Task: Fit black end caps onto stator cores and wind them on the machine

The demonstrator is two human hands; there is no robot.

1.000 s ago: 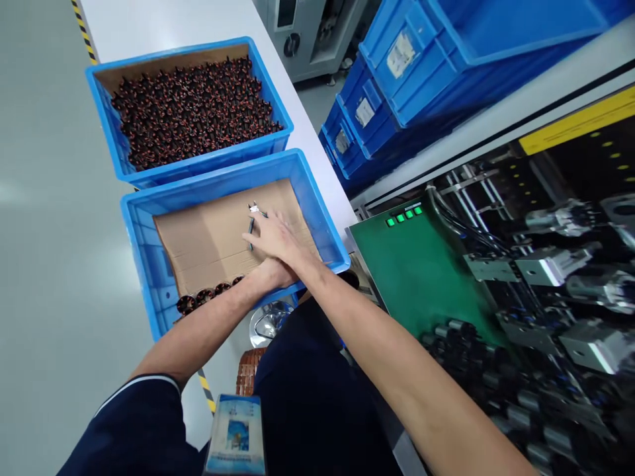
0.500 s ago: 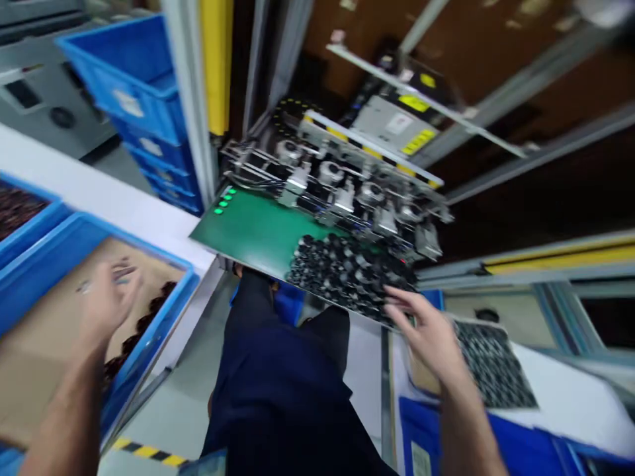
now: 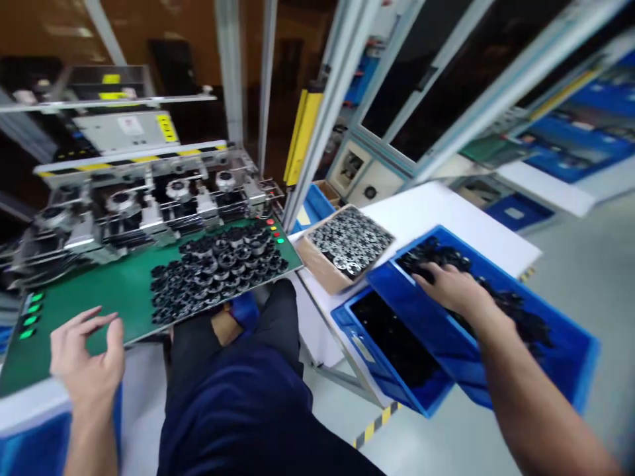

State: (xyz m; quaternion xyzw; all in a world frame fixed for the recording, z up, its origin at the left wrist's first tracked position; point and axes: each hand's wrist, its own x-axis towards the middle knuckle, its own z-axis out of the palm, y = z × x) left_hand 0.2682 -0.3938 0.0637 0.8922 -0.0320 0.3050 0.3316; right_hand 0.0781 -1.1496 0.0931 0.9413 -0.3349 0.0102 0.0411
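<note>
My left hand point(image 3: 88, 357) is over the left part of the green work surface point(image 3: 122, 264), its fingers apart and nothing in them. At the right, my right hand point(image 3: 454, 287) reaches into a blue bin point(image 3: 570, 357) of black parts point(image 3: 516, 311); its fingertips touch the parts, and whether they grip one is hidden. Black ring-shaped parts point(image 3: 213, 271) lie heaped on the green surface, between my two hands. Behind them stands a row of metal fixtures point(image 3: 153, 208).
A cardboard box point(image 3: 327, 271) of ring parts stands on the white table point(image 3: 431, 205). Below my right arm sits another blue bin point(image 3: 362, 347) with black parts. A yellow guard point(image 3: 303, 135) and metal posts rise behind the table.
The view has swung to the right. My left hand has left the cardboard-lined bin and opened over the green surface. My right hand has moved from the heap into the blue bin.
</note>
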